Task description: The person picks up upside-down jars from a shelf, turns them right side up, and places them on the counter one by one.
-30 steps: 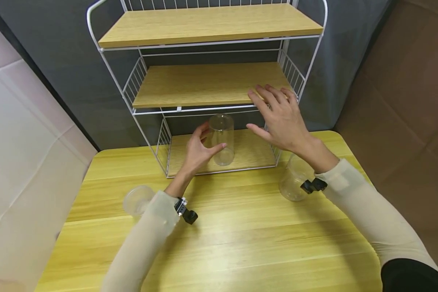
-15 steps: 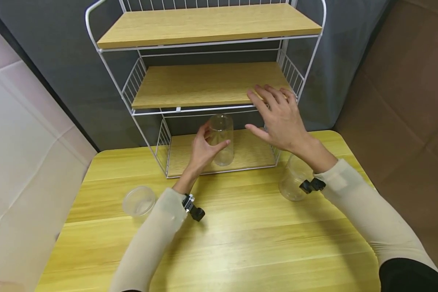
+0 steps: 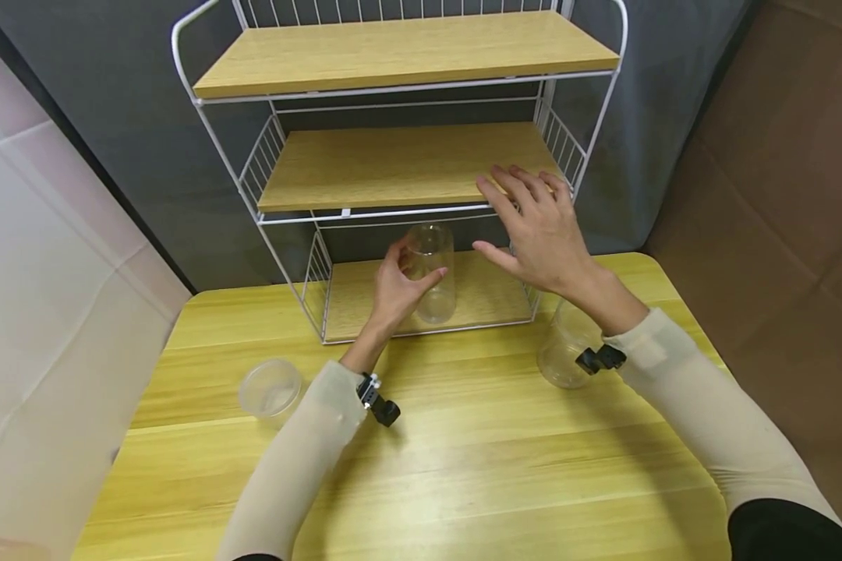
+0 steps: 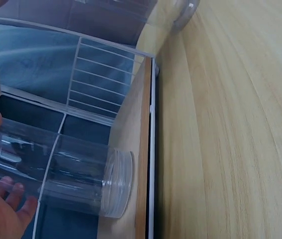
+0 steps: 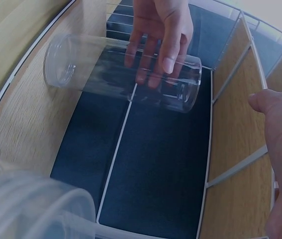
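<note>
A tall clear jar (image 3: pixel 435 274) stands upright on the bottom board of the white wire rack, near its front edge. My left hand (image 3: pixel 395 294) holds it from the left, thumb in front and fingers behind. In the right wrist view the left hand (image 5: pixel 163 30) shows through the jar's (image 5: pixel 98 67) clear wall; the left wrist view shows the jar's base (image 4: pixel 118 184) on the board. My right hand (image 3: pixel 547 238) spreads its fingers at the right front of the middle shelf (image 3: pixel 407 164), thumb below the front edge.
A second clear jar (image 3: pixel 564 343) stands on the table right of the rack, partly behind the right forearm. To the left, a round clear container (image 3: pixel 271 388) stands on the table (image 3: pixel 477 467) beside the left sleeve. The top shelf (image 3: pixel 407 51) spans above.
My left hand has moved right and its thumb has come further across the jar's front. The jar has shifted slightly right. My right hand has stayed at the middle shelf.
</note>
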`<move>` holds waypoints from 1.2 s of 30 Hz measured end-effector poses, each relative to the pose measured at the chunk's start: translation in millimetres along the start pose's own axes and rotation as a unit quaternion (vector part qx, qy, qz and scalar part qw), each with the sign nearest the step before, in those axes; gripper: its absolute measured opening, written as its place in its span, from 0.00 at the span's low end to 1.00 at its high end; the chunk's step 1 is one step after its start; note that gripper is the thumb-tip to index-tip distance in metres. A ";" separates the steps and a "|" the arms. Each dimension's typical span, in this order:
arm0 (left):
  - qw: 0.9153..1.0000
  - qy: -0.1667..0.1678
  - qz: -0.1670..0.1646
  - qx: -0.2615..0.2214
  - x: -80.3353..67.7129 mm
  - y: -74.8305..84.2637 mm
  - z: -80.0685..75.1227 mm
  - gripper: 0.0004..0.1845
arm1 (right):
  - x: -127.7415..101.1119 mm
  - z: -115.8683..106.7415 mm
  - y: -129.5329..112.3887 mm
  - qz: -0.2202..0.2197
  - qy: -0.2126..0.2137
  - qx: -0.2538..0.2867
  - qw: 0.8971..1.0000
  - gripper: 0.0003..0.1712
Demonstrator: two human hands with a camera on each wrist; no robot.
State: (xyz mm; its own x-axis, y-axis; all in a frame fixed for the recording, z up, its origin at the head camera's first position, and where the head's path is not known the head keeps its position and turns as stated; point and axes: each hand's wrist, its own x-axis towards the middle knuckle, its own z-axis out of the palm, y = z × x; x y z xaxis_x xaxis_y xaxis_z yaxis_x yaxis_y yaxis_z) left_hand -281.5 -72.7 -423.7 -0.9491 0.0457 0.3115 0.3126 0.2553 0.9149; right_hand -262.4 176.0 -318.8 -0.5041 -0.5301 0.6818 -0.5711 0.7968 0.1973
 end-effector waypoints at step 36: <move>0.973 0.001 -0.015 -0.228 -70.4 57.6 -30.8 0.33 | -49.0 -32.9 -44.2 0.070 0.026 0.331 0.941 0.41</move>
State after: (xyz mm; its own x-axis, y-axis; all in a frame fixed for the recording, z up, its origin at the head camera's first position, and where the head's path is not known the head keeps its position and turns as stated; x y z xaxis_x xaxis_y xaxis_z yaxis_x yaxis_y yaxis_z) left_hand -195.5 -90.9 -385.0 -0.9582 0.0429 0.2830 0.2693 -0.1993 0.9422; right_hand -191.1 176.3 -337.8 -0.5813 -0.4046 0.7060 -0.7886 0.4939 -0.3663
